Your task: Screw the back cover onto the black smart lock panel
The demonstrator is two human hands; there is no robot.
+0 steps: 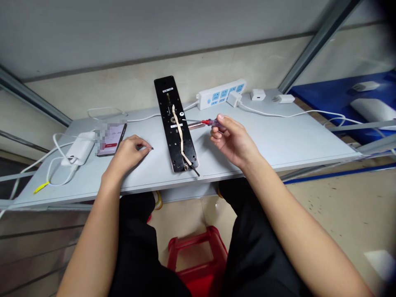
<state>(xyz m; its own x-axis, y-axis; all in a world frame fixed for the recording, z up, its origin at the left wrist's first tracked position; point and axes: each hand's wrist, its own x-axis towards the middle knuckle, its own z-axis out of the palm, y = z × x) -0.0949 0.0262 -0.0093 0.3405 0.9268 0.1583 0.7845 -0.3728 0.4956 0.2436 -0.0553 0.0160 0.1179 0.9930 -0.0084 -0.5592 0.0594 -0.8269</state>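
Note:
A long black door-lock panel (167,126) lies on the grey table, back side up, with a cream-sleeved cable (180,134) along it that ends in a dark tip. From under its right side a copper-coloured handle (196,125) sticks out. My right hand (233,140) grips a screwdriver (213,122) by its clear and red handle. The thin shaft points left, its tip over or touching the panel's right edge; I cannot tell which. Left of the panel, my left hand (131,152) rests on the table, thumb and finger pinching a small dark piece (152,148), too small to make out.
A phone (110,139) lies left of my left hand, beside a white adapter (79,148) with looped cables. Behind the panel stands a white power strip (221,95) with a plugged-in charger. Two white chargers (258,95) sit farther right. A red stool (198,264) is below.

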